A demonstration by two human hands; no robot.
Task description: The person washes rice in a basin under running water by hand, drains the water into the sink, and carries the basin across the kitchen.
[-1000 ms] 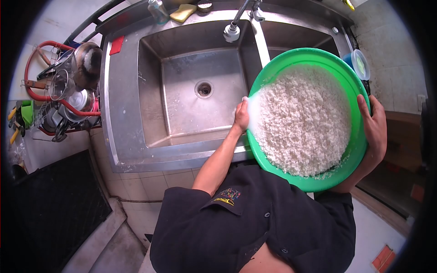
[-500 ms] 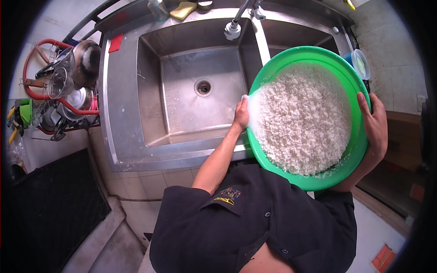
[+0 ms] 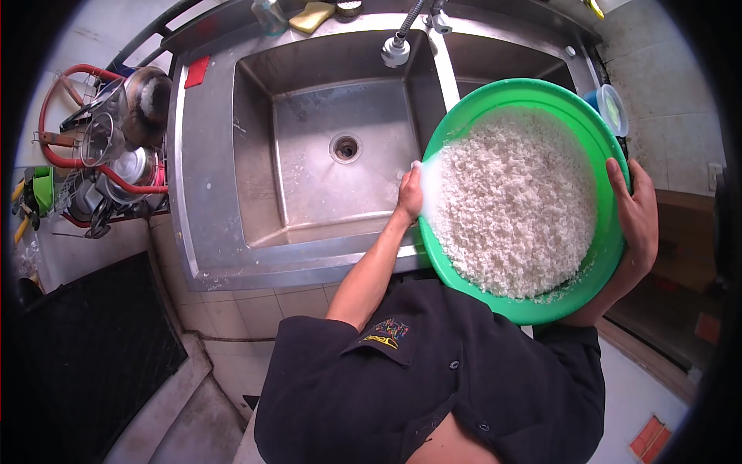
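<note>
A large round green basin (image 3: 533, 311) is held tilted over the right part of the counter, close to my body. Inside it lies a wide heap of white, clumpy grains that look like cooked rice (image 3: 514, 209). My left hand (image 3: 412, 193) grips the basin's left rim, with a whitish blur over the rim beside the fingertips. On the opposite side my right hand (image 3: 638, 207) clasps the rim, thumb on the edge and the other fingers partly hidden behind the wall.
A steel sink (image 3: 340, 193) with a drain lies to the left, under a spray faucet (image 3: 396, 52). Behind it sit a yellow sponge (image 3: 311, 17) and a bottle (image 3: 267, 17). A dish rack (image 3: 69, 164) with pots stands at far left; a plastic tub (image 3: 610, 110) is beyond the basin.
</note>
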